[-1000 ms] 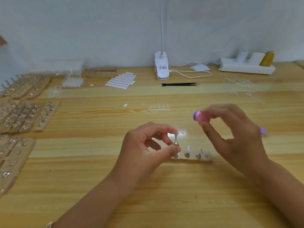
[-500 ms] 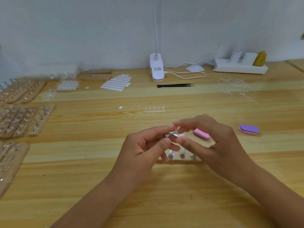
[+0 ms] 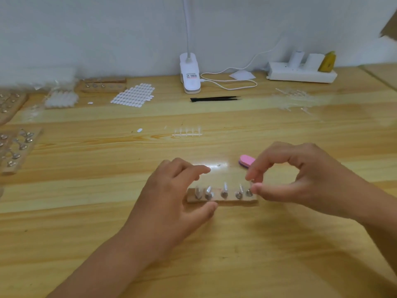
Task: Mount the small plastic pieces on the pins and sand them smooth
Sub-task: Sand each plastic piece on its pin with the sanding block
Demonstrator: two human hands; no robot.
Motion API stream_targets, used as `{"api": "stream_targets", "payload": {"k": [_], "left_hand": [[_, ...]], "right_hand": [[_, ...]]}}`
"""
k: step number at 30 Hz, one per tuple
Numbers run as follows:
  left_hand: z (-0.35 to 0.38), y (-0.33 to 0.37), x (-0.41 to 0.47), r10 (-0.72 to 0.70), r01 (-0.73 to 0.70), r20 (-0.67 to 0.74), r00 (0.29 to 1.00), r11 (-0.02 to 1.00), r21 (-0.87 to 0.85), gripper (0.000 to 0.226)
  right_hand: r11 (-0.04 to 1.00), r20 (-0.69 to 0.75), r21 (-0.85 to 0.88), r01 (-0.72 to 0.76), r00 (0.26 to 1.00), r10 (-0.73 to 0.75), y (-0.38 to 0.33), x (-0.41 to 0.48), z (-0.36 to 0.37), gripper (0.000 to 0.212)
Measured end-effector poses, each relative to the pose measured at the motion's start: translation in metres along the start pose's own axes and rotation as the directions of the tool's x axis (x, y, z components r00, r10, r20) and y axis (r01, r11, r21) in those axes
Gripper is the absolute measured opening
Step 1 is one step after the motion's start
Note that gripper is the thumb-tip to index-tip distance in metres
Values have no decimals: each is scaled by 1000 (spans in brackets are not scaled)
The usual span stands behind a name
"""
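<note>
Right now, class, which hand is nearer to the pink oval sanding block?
Right. The right hand, pinching the rightmost metal pin, has its fingers overlapping the pink oval sanding block in this view; the left hand lies further left, at the wooden pin strip's other end.

Open table (image 3: 247,244) before pin block (image 3: 232,201), pink file (image 3: 246,160) close behind (apparently apart), tweezers (image 3: 214,99) well back

The single view came from a wide-angle camera on the person's head. It faced forward and down across the wooden table (image 3: 214,254) toward the white wall (image 3: 107,29). The left hand (image 3: 171,203) and right hand (image 3: 300,181) were close below it, and the lamp base (image 3: 190,72) stood far back.
</note>
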State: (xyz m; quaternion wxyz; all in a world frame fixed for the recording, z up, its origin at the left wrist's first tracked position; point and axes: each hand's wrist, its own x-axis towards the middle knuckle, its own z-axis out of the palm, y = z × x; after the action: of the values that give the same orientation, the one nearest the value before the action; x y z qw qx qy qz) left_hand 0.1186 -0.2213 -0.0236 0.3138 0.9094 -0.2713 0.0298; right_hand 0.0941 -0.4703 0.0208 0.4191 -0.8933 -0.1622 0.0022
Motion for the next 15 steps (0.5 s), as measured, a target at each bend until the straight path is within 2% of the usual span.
{"api": "stream_targets", "payload": {"k": [4, 8, 15], "left_hand": [[2, -1, 0, -13, 11, 44, 999, 998, 54, 38], [3, -3, 2, -9, 7, 51, 999, 999, 43, 17], [3, -5, 2, -2, 1, 62, 998, 1000, 26, 17]], "right_hand": [[1000, 63, -22, -14, 998, 15, 9, -5, 11, 17], [999, 11, -10, -38, 999, 39, 12, -8, 11, 22], [996, 2, -44, -72, 997, 72, 19, -6, 12, 13]]}}
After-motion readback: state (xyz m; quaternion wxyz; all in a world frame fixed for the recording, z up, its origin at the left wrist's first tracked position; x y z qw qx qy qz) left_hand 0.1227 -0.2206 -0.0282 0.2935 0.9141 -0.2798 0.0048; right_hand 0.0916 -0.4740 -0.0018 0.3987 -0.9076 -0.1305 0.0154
